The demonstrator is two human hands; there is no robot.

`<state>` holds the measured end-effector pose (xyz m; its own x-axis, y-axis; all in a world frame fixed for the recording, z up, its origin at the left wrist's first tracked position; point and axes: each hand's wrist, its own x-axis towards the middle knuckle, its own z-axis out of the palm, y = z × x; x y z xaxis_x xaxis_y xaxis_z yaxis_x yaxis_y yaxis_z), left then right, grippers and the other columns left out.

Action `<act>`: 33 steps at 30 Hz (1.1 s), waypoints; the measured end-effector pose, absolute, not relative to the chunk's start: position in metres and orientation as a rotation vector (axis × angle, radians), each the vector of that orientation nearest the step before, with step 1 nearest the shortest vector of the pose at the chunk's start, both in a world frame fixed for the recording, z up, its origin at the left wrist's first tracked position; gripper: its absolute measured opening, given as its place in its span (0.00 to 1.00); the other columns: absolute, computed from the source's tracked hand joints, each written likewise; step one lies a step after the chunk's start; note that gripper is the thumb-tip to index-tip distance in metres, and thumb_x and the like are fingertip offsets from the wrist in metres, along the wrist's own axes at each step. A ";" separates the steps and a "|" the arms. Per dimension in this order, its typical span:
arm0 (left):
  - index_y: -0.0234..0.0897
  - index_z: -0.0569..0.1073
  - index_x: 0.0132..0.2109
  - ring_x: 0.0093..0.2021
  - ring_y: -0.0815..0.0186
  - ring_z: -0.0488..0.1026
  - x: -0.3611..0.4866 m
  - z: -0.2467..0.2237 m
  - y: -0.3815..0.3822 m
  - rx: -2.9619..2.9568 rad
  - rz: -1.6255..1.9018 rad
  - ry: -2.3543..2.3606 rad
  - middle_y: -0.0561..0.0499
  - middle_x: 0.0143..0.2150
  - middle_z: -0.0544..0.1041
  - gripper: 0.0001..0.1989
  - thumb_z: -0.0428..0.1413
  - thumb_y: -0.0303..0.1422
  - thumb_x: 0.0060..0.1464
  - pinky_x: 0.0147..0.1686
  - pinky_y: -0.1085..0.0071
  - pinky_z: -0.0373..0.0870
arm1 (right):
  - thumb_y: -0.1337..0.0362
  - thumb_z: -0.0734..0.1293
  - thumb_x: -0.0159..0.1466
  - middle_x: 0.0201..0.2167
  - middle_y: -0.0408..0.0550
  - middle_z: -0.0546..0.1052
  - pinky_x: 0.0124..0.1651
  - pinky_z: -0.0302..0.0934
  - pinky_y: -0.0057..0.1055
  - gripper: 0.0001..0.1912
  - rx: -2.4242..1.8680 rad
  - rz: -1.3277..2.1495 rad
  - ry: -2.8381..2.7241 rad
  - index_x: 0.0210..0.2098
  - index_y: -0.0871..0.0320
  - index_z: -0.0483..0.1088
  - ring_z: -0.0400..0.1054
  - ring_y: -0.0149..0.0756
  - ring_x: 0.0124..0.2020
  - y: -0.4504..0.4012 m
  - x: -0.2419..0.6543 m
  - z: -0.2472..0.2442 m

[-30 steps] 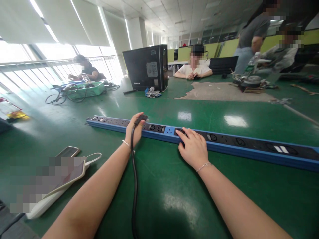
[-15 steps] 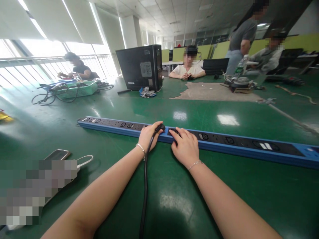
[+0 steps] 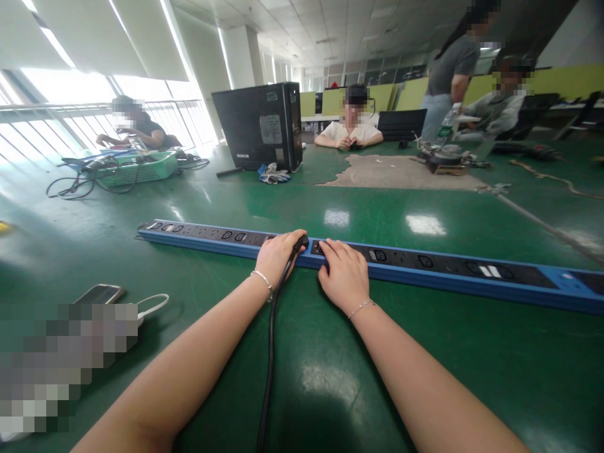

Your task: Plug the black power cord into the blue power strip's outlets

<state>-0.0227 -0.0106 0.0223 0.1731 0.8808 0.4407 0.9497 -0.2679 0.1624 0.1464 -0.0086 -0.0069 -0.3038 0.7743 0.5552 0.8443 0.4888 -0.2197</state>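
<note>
A long blue power strip [image 3: 425, 284] with black socket panels lies slantwise across the green table. My left hand [image 3: 277, 257] is closed round the black plug [image 3: 303, 241] of a power cord [image 3: 270, 352], at the middle of the strip. How far the plug sits in a socket is hidden. From there the cord runs down toward me. Just to its right, my right hand [image 3: 346, 270] grips the strip, fingers bent over the socket face and thumb by the near edge. That hand covers some of the sockets.
A phone [image 3: 100, 294] and a blurred-out object with a white loop lie at left. Farther back are a green basket [image 3: 151, 170] with cables, a black computer case [image 3: 257, 126] and gloves [image 3: 274, 174]. Across the table a person [image 3: 349, 132] sits; others are beyond.
The whole view has shifted slightly, so things appear a little farther left. Both hands keep their places on the plug and strip, with the right fingers moved very slightly.
</note>
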 end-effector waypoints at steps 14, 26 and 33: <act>0.44 0.63 0.56 0.49 0.63 0.71 -0.020 0.020 -0.017 -2.232 -0.620 -1.707 0.50 0.50 0.74 0.17 0.43 0.38 0.62 0.50 0.64 0.61 | 0.67 0.59 0.58 0.57 0.50 0.68 0.59 0.47 0.39 0.25 -1.332 -0.096 -2.133 0.56 0.61 0.64 0.57 0.41 0.58 -0.008 0.147 -0.006; 0.35 0.55 0.62 0.53 0.63 0.69 -0.031 0.005 -0.006 -2.318 -0.688 -1.720 0.44 0.56 0.70 0.26 0.48 0.33 0.57 0.53 0.66 0.60 | 0.64 0.56 0.63 0.63 0.47 0.58 0.60 0.48 0.39 0.25 -1.006 -0.084 -2.195 0.60 0.55 0.59 0.51 0.39 0.62 -0.013 0.114 -0.003; 0.26 0.54 0.61 0.60 0.59 0.62 -0.030 -0.001 -0.002 -2.221 -0.636 -1.767 0.37 0.60 0.65 0.30 0.48 0.31 0.52 0.56 0.64 0.57 | 0.68 0.56 0.62 0.59 0.53 0.64 0.58 0.52 0.36 0.24 -1.145 -0.022 -2.155 0.58 0.62 0.60 0.59 0.39 0.57 0.002 0.095 0.001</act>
